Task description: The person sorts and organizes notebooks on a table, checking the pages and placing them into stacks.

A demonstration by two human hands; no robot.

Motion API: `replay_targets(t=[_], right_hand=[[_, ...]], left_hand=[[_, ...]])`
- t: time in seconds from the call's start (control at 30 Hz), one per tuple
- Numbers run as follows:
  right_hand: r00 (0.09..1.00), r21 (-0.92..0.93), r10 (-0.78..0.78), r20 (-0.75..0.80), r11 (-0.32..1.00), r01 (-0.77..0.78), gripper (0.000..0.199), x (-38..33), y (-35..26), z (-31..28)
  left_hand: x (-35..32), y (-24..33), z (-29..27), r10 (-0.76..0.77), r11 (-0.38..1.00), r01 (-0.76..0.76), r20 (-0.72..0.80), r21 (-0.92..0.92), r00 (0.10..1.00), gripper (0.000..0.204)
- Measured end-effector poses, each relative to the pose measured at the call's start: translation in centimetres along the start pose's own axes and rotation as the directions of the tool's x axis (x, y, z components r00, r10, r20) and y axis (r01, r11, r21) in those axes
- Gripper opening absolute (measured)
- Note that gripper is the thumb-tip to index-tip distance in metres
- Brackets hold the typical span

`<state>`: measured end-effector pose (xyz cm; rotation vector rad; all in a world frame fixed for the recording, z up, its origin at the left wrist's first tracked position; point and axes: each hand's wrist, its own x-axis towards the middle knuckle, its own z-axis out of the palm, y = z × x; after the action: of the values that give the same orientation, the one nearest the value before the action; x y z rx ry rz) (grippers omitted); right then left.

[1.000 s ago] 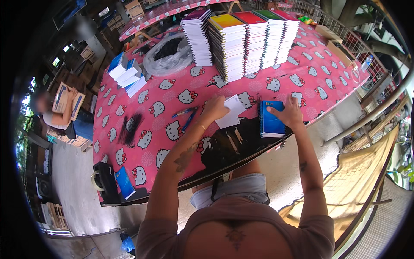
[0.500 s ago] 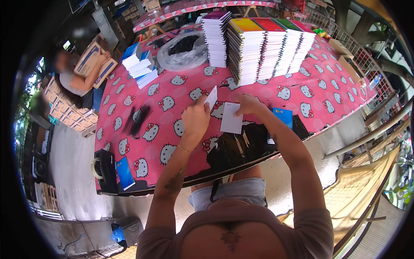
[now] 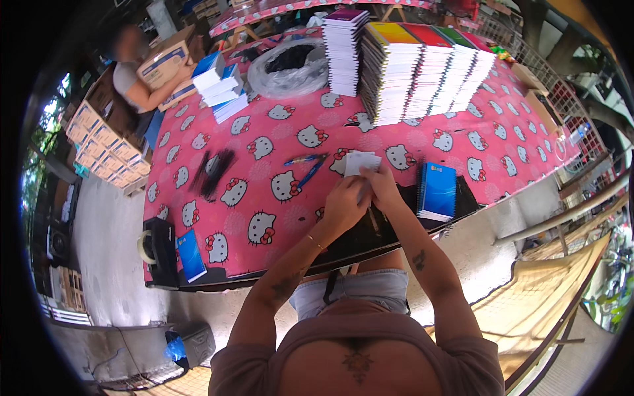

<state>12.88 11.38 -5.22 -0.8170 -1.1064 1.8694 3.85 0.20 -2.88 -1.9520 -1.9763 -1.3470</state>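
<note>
Over the near edge of a table with a pink cartoon-cat cloth (image 3: 264, 142), both of the person's hands meet on a small white paper (image 3: 361, 162). Left hand (image 3: 343, 206) and right hand (image 3: 382, 188) each grasp it, fingers closed on its lower edge. Just right of the paper lies a blue notebook (image 3: 436, 191); just left of it lie pens (image 3: 305, 166). Beyond the paper stand tall stacks of notebooks (image 3: 409, 69).
</note>
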Motion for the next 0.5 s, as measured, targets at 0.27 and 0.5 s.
replay_targets(t=[0.27, 0.5], right_hand=[[0.998, 0.136, -0.036, 0.043, 0.99, 0.03, 0.034, -3.5, -0.4, -1.6], [0.981, 0.202, 0.062, 0.184, 0.974, -0.099, 0.038, -5.1, 0.5, 1.0]], left_hand=[[-8.4, -9.5, -19.6, -0.368, 0.674, 0.552, -0.424, 0.492, 0.827, 0.042], [-18.8, -12.4, -29.6, -0.78, 0.021, 0.849, -0.523, 0.527, 0.344, 0.096]])
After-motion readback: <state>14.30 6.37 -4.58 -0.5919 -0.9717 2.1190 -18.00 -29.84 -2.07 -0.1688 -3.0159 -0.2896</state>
